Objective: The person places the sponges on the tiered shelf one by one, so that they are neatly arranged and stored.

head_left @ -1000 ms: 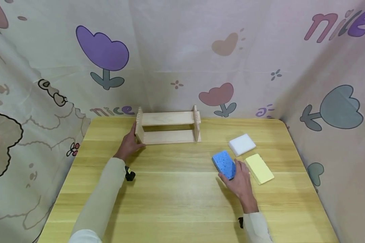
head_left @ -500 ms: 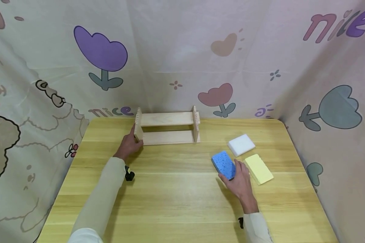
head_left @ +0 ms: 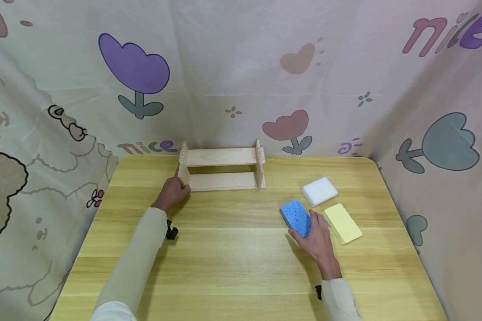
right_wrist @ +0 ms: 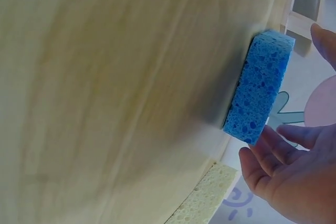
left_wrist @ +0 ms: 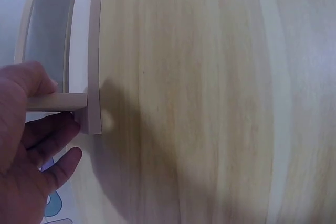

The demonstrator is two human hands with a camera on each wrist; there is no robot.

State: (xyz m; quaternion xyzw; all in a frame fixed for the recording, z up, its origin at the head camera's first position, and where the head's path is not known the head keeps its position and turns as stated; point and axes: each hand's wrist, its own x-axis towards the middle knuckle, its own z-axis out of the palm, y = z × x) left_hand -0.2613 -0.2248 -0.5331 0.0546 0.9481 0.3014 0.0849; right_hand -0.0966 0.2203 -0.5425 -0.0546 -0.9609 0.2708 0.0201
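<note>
At the table's back left, my left hand holds the left end panel of a small two-tier wooden rack. The left wrist view has that panel between the thumb and the fingers. To the right, my right hand is at a blue sponge, thumb and fingers spread around its near right corner. In the right wrist view the fingers are right at one end of the blue sponge, and the thumb is well apart from it.
A white sponge block lies behind the blue one, and a yellow sponge lies just right of my right hand. The wooden table meets a printed cloth backdrop at its back and sides.
My left thumb, spread out a second ago, has drawn in against the rack's end panel. The right hand, the sponges and the rack stay in place.
</note>
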